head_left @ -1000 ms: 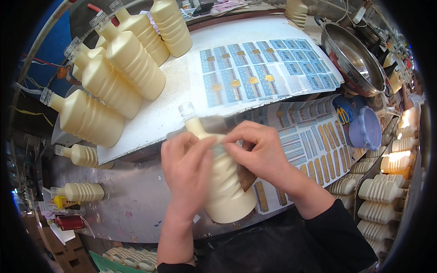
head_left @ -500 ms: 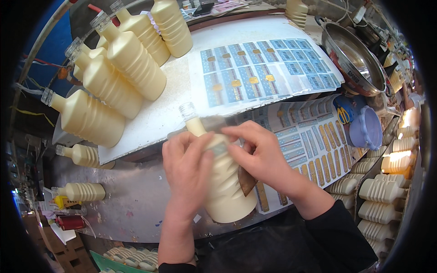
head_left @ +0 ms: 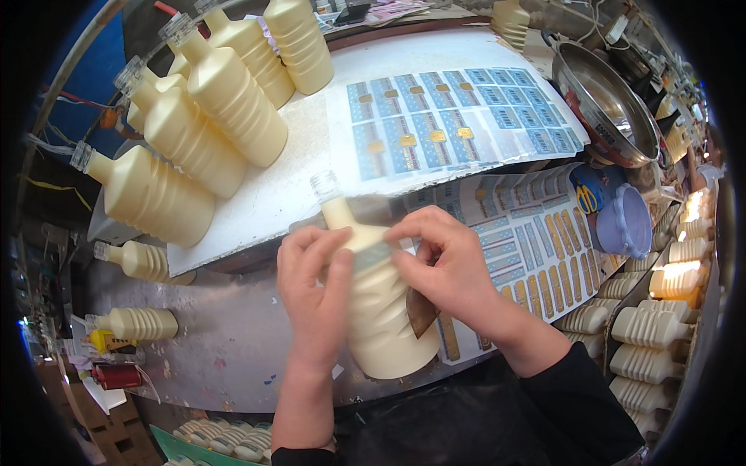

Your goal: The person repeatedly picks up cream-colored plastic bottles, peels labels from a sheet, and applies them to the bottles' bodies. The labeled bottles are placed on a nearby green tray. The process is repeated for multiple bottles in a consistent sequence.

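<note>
A cream plastic bottle with a clear threaded neck stands tilted before me. Across its upper body lies a pale grey-blue label strip. At the strip's left end, my left hand curls its thumb and fingers against the bottle's side. The thumb and forefinger of my right hand are at the strip's right end, close together on the bottle's shoulder. A brown, pointed flat scraper sticks out below my right hand, held by the lower fingers, which are partly hidden.
Several cream bottles stand at the back left of the white board. A label sheet lies on it, another below. Right are a metal pan, purple basket, yellow-handled scissors and stacked bottles.
My left fingertips have shifted slightly left, away from the middle of the bottle, and their blur is gone. My right hand and the bottle are nearly where they were.
</note>
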The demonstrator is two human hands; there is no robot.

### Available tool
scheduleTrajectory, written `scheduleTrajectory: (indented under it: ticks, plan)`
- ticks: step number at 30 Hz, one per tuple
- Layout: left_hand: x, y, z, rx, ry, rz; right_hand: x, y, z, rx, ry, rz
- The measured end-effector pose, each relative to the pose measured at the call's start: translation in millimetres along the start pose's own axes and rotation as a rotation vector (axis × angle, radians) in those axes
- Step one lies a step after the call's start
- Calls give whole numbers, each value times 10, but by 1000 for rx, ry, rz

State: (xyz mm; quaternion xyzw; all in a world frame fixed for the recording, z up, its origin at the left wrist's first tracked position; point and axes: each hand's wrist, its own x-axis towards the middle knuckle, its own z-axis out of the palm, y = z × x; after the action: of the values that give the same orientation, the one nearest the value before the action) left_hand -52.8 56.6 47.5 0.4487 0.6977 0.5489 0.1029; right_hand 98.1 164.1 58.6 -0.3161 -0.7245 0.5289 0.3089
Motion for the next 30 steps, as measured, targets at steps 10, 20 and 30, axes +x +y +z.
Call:
scheduleTrajectory:
  ticks: [10,20,30]
  plan:
    - [-21,-30,10,-7,1,24,35,18,10,71,-57,66]
    - [-29,-44,15,-12,-5,-6,113,-100,39,81,-68,188]
    - [-28,-32,17,-21,1,5,91,-49,35,-29,-30,38]
